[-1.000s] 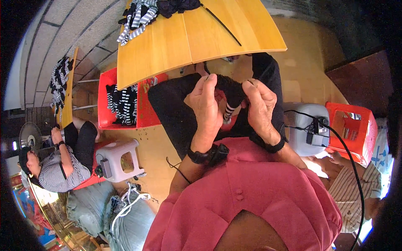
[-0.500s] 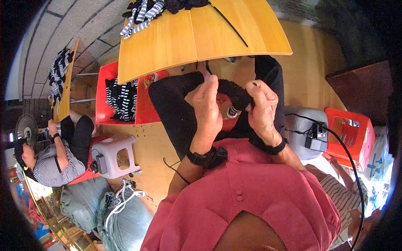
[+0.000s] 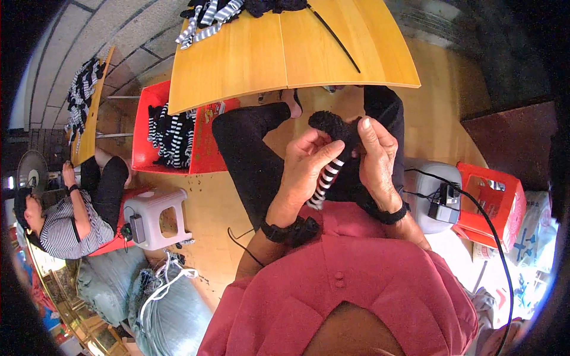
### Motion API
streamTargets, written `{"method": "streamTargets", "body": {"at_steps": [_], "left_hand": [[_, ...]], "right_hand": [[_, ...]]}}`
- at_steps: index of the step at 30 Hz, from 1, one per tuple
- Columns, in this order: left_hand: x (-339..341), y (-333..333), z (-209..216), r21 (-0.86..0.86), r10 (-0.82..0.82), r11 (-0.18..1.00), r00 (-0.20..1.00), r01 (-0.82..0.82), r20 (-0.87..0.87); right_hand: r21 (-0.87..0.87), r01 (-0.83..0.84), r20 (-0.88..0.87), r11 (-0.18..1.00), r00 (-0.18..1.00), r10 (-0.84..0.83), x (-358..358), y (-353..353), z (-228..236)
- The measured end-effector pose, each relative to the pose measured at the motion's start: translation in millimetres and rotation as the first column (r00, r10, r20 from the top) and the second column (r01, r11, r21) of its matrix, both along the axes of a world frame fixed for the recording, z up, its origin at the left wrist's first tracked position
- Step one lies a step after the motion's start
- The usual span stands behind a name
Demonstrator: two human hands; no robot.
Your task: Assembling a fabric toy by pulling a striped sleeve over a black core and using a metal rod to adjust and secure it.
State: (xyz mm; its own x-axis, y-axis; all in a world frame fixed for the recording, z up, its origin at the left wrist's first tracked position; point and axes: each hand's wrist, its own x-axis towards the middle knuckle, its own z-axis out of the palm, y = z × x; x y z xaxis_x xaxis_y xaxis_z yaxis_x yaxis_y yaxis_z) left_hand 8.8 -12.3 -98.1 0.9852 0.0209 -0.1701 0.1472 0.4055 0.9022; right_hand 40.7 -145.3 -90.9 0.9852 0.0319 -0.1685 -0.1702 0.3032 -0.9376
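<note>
Over my lap I hold a dark knitted piece (image 3: 332,124), fuzzy and black at its top, with a black-and-white striped tail (image 3: 324,187) hanging below. It looks like a sock or a glove; the frames do not show which. My left hand (image 3: 304,163) pinches its left side, thumb across the front and fingers bent behind. On the other side my right hand (image 3: 378,151) grips the black end between thumb and fingers. Part of the piece is hidden behind my fingers.
Ahead stands a wooden table (image 3: 237,65) bearing striped knitwear (image 3: 208,24) and a thin black rod (image 3: 335,38). A red bin (image 3: 142,148) holds more striped pieces. To the left a seated person (image 3: 80,222) works near a grey stool (image 3: 154,219). A cable (image 3: 490,222) hangs at right.
My left hand has turned from an upright, flat pose to a pinch on the knitted piece. The striped tail now hangs lower, toward me. My right hand has shifted slightly.
</note>
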Motion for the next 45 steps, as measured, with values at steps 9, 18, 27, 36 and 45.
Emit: {"method": "streamTargets", "body": {"at_steps": [9, 18, 27, 36, 45], "left_hand": [[-7, 7, 1, -0.269, -0.032, 0.963, 0.996, 0.007, -0.088], [-14, 21, 7, -0.218, -0.18, 0.963, 0.98, 0.159, -0.08], [-16, 15, -1, -0.104, -0.17, 0.981, 0.985, 0.165, -0.036], [-27, 17, 17, -0.115, -0.409, 0.909, 0.91, 0.4, -0.07], [-43, 28, 26, -0.029, -0.424, 0.905, 0.894, 0.425, -0.143]], "right_hand": [[-0.033, -0.173, 0.07, 0.984, 0.982, 0.175, -6, 16, 0], [0.103, -0.119, 0.028, 0.988, 0.993, 0.117, 6, 25, 10], [0.208, -0.204, 0.042, 0.957, 0.979, 0.2, 6, 26, 20], [0.331, 0.012, 0.046, 0.944, 0.999, -0.029, 16, 8, 15], [0.296, 0.027, 0.042, 0.955, 0.998, -0.042, 25, -2, 19]]}}
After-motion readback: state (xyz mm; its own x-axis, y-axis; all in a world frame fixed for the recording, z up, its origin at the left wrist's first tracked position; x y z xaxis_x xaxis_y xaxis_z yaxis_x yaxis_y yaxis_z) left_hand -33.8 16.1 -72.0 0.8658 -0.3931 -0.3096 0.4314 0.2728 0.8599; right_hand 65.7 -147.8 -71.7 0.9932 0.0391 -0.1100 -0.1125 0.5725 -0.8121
